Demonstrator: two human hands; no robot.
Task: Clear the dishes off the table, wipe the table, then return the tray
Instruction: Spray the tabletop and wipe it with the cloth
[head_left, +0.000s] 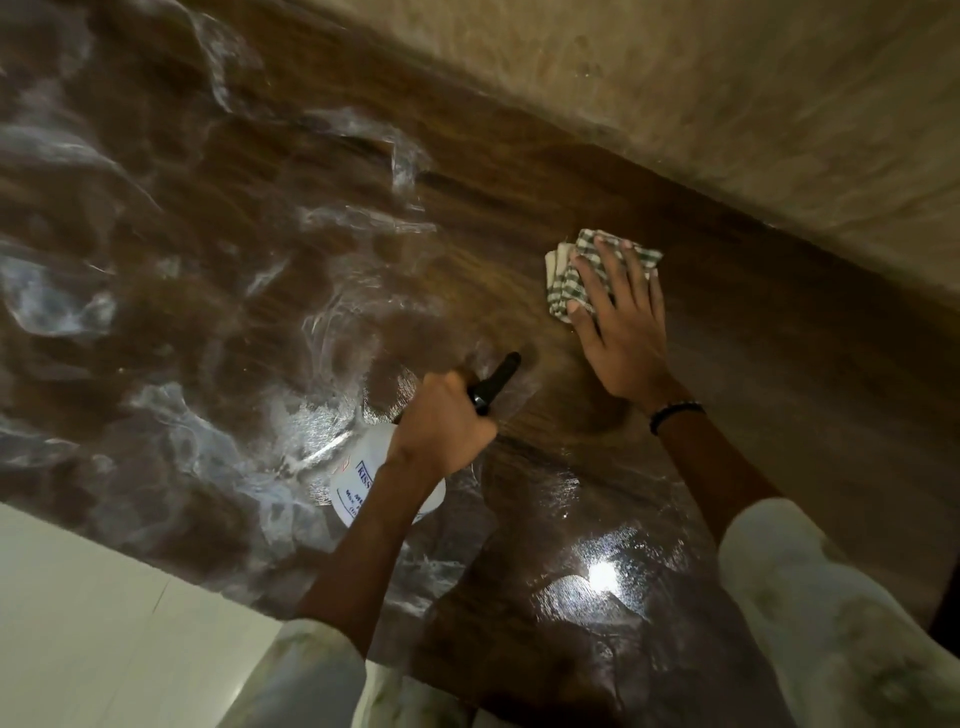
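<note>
A dark wooden table (519, 228) under a wrinkled clear plastic cover fills the view. My left hand (441, 421) grips a white spray bottle (363, 480) by its black trigger head, whose nozzle (498, 379) points across the table. My right hand (618, 317) lies flat with straight fingers on a folded green-and-white checked cloth (566, 280), pressing it on the tabletop near the far edge. No dishes or tray show in view.
A beige wall (727, 104) runs along the table's far edge. Pale floor tiles (104, 623) lie beyond the near left edge. A bright lamp reflection (602, 574) glares on the plastic between my arms.
</note>
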